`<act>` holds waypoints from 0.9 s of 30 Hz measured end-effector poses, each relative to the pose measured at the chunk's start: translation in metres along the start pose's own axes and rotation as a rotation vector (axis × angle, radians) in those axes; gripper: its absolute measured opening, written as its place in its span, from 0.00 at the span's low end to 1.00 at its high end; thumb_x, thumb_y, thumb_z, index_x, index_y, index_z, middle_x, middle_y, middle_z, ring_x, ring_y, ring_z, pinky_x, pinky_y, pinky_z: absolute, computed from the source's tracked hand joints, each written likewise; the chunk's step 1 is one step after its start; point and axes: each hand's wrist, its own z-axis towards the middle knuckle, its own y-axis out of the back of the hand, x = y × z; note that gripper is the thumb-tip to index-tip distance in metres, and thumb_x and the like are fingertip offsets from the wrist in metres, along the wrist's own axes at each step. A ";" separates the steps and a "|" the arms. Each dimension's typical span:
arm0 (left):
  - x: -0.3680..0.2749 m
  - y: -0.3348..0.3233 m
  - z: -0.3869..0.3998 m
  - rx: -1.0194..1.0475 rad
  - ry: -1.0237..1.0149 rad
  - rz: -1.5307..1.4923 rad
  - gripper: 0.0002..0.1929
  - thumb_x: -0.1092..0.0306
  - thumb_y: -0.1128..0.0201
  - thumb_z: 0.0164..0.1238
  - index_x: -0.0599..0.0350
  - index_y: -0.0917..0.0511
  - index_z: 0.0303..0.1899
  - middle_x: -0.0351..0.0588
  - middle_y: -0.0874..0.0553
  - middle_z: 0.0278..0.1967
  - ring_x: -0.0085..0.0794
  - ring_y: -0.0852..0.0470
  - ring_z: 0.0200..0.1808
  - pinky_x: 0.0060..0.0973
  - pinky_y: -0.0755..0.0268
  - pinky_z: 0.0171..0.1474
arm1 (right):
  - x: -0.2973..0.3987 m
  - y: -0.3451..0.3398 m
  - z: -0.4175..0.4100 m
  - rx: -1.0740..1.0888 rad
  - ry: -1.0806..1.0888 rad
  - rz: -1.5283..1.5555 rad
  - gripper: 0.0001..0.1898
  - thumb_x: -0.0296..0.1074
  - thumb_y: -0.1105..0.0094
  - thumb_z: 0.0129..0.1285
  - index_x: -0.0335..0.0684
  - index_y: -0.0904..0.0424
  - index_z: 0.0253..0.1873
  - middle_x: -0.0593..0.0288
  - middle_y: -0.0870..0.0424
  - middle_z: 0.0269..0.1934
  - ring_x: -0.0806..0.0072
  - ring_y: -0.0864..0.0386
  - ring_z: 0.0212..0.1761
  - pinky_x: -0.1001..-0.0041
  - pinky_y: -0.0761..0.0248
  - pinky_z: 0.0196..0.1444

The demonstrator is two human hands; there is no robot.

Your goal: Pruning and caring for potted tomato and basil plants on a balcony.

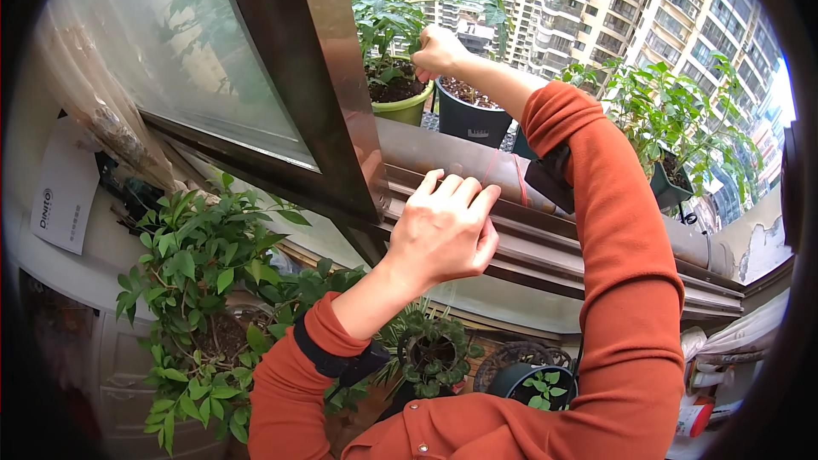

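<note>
My right hand (439, 54) reaches out through the window gap, its fingers bunched, at the rim of a light green pot (401, 107) that holds soil and a leafy plant (390, 19). Whether anything is between those fingers cannot be told. A dark plastic pot (473, 116) with soil stands just below that wrist. My left hand (444, 223) rests with curled fingers on the metal window track (530, 239), near a metal rail (434, 150) with red string (521, 179) tied round it.
The window frame (319, 76) rises at the left of the gap. A potted plant (671, 108) stands outside at the right. Indoors below are a large leafy plant (192, 268), a round-leaved potted plant (434, 358) and a pot with a seedling (543, 390). Tall buildings stand beyond.
</note>
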 end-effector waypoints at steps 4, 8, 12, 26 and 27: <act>-0.001 0.000 0.000 -0.004 -0.001 0.004 0.17 0.67 0.39 0.51 0.61 0.18 0.43 0.47 0.18 0.33 0.39 0.19 0.37 0.36 0.29 0.53 | 0.012 0.015 0.002 -0.036 0.013 -0.051 0.04 0.23 0.47 0.56 0.28 0.26 0.30 0.49 0.14 0.26 0.70 0.13 0.27 0.74 0.18 0.26; 0.000 0.001 0.000 -0.010 0.001 -0.005 0.17 0.67 0.39 0.51 0.61 0.18 0.43 0.47 0.18 0.33 0.38 0.19 0.37 0.36 0.28 0.52 | 0.002 0.014 0.017 -0.181 0.152 -0.229 0.08 0.30 0.45 0.52 0.32 0.20 0.31 0.53 0.16 0.21 0.66 0.14 0.28 0.71 0.22 0.43; 0.002 0.002 -0.002 0.010 0.008 -0.007 0.17 0.68 0.39 0.50 0.62 0.18 0.44 0.48 0.18 0.34 0.38 0.18 0.38 0.36 0.28 0.53 | -0.027 -0.006 0.043 -0.184 0.223 -0.415 0.11 0.32 0.43 0.53 0.32 0.20 0.39 0.51 0.15 0.26 0.62 0.14 0.37 0.69 0.24 0.47; 0.003 0.003 -0.003 0.018 0.004 0.000 0.17 0.67 0.40 0.51 0.62 0.18 0.45 0.47 0.18 0.33 0.38 0.19 0.37 0.35 0.29 0.53 | -0.032 -0.014 0.037 -0.013 -0.061 0.147 0.12 0.24 0.49 0.60 0.21 0.25 0.45 0.43 0.14 0.27 0.65 0.14 0.23 0.72 0.18 0.24; 0.001 0.002 -0.001 0.014 -0.007 -0.007 0.17 0.67 0.40 0.51 0.62 0.18 0.45 0.47 0.18 0.33 0.38 0.19 0.37 0.35 0.29 0.53 | -0.029 -0.011 0.032 -0.046 -0.142 0.207 0.09 0.24 0.48 0.59 0.24 0.20 0.37 0.46 0.14 0.26 0.67 0.14 0.23 0.73 0.18 0.25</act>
